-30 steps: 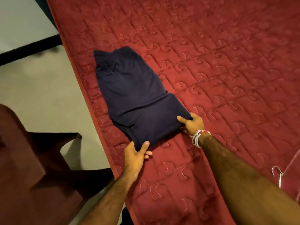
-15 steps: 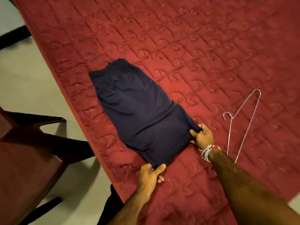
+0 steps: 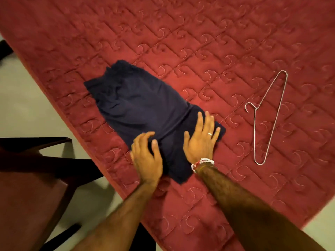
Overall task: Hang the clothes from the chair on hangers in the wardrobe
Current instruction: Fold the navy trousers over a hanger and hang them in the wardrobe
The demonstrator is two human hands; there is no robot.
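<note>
Bed (image 3: 199, 42) w/ red quilted cover runs diagonally across the view. Folded navy garment (image 3: 141, 109) lies flat on it nr the left edge. Thin wire hanger (image 3: 254, 134) lies flat on the cover to the garment's right, apart from it.

chair (image 3: 27, 196) cut off, left hand (image 3: 147, 158) blurred

Navy garment (image 3: 141, 109) on red quilt (image 3: 199, 42) w/ swirl stitching (silver hanger (image 3: 268, 116)); dark chair (image 3: 27, 187).
</note>
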